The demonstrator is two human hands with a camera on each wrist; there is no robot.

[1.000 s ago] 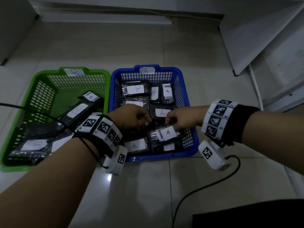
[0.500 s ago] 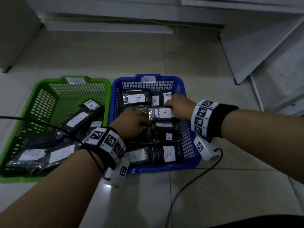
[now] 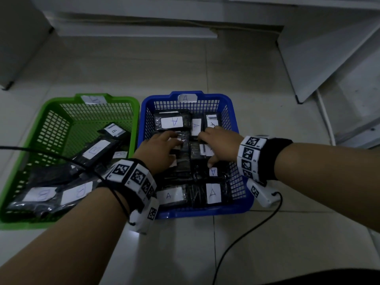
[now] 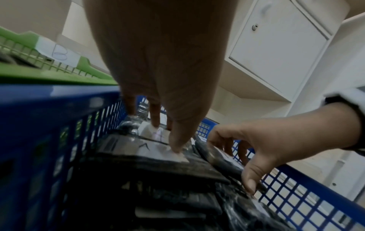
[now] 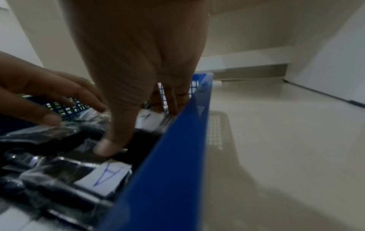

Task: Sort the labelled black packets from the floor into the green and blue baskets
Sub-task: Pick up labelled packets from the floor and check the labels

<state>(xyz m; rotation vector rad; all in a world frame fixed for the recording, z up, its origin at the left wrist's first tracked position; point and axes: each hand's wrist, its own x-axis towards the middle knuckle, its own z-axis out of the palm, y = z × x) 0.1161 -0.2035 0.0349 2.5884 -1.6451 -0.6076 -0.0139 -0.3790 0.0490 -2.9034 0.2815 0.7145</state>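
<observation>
The blue basket (image 3: 205, 212) marked A holds several black packets with white A labels. Both hands are inside it. My left hand (image 3: 160, 149) lies flat in the middle, its fingers straight, pressing on an A packet (image 4: 154, 157). My right hand (image 3: 220, 145) is spread over another A packet (image 3: 205, 150) by the right wall, fingers on its far end and thumb pressing at its near end. The green basket (image 3: 115, 99) marked B, at the left, holds several B packets (image 3: 94, 150). In the right wrist view the thumb (image 5: 106, 146) bears on black wrapping beside the blue rim (image 5: 177, 140).
A black cable (image 3: 236, 239) runs over the tiled floor from my right wrist toward the near edge. Another cable (image 3: 51, 156) crosses the green basket. A white panel (image 3: 329, 58) leans at the right; white cabinets stand behind.
My right hand carried an A packet from the basket's near part to its right middle and now spreads over it. The left hand slid a little deeper into the basket.
</observation>
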